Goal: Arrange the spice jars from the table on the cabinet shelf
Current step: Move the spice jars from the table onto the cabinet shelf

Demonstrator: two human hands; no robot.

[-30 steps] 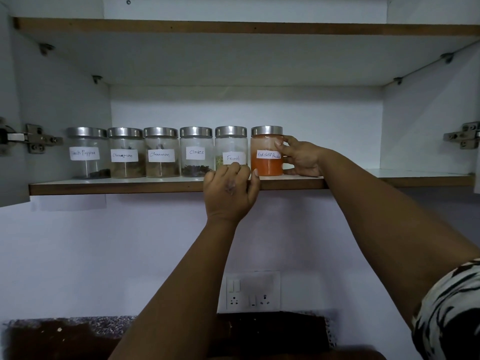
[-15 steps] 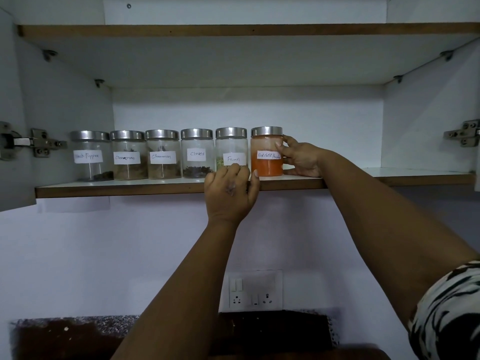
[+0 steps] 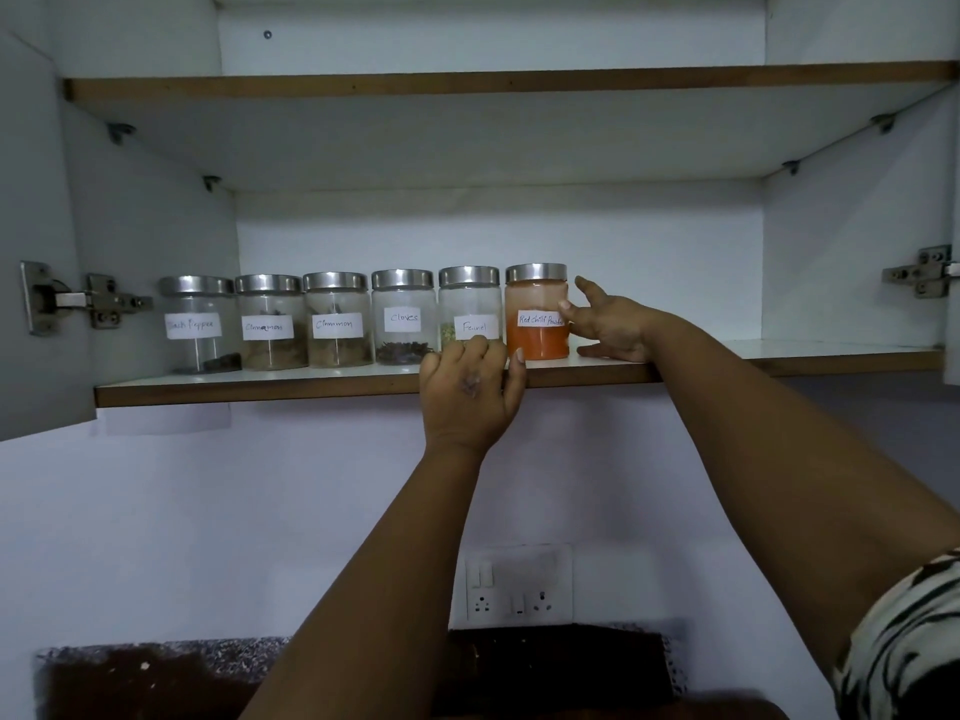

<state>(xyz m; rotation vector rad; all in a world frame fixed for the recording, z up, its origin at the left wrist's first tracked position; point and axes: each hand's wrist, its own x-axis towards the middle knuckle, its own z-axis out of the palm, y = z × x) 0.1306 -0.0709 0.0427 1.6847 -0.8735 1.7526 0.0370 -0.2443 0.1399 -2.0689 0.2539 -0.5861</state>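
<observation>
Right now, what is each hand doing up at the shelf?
Left hand: fingers hooked over the shelf edge, gripping it.
Right hand: open, fingers spread, thumb tip touching the red chilli powder jar, not gripping it.

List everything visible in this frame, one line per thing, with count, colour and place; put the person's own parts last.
Clear glass spice jars with steel lids: six, in a row on the shelf; the rightmost, the red chilli powder jar, holds orange-red powder.
White cabinet shelf with brown edge: one, holding the jars.
Metal door hinges: two, on the cabinet's left and right sides.
White wall socket plate: one, on the wall below the shelf.
Dark speckled counter: one, along the bottom.
Left hand: curled over the shelf edge.
Right hand: fingers spread, touching the red chilli powder jar's right side.
</observation>
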